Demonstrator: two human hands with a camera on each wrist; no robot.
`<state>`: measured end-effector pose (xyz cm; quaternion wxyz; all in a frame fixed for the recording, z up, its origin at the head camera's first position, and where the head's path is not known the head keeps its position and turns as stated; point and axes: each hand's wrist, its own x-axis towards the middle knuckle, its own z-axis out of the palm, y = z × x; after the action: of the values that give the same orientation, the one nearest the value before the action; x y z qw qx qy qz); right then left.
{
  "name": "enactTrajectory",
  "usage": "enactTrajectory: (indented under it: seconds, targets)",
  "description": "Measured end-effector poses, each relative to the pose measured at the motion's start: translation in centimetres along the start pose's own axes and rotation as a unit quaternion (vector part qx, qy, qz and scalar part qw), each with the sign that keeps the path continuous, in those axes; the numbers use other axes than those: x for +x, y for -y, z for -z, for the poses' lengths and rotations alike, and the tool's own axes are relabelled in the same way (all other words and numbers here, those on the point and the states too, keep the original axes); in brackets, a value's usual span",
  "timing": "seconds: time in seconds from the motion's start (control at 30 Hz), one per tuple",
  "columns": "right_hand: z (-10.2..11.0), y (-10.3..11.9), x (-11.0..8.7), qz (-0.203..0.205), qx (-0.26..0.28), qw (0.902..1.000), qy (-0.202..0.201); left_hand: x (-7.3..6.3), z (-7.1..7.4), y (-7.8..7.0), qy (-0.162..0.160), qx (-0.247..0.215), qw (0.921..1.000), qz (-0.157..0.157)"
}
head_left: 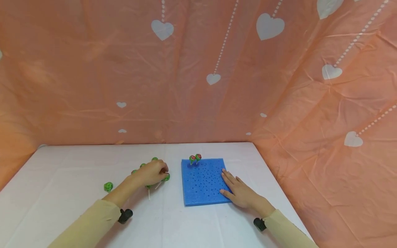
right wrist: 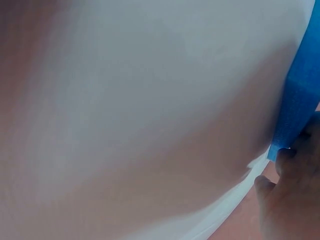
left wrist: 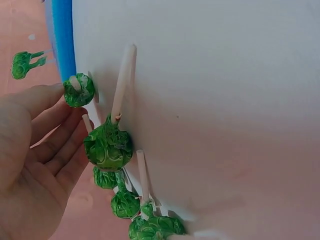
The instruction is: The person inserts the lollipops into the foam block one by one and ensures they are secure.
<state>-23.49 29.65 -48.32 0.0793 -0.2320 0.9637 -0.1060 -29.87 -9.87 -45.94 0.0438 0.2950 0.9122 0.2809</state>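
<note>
Right fingers [head_left: 228,177] (nearly straight) touch the blue board [head_left: 201,182]

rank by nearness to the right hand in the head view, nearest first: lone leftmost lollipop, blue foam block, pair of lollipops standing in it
1. Blue foam block: touched on its right side by the right hand.
2. Pair of lollipops: near the block's far left corner.
3. Lone lollipop: well off to the left.
</note>
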Motion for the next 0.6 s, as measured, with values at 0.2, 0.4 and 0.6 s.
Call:
enactTrajectory:
  seconds: [0.2,0.4,0.6]
  targets:
    - [0.12,0.13,0.02,-0.002,0.001,1.0,0.001,0.02,-0.24,0.0,0.005,0.0,1.0,-0.007]
    - [0.22,0.24,-0.02,-0.002,0.0,1.0,0.001,0.19,-0.37,-0.08,0.009,0.006,0.9999,-0.007]
    - [0.3,0.34,-0.09,-0.001,0.003,1.0,0.002,0.2,-0.35,-0.32,0.015,-0.002,0.9999,-0.005]
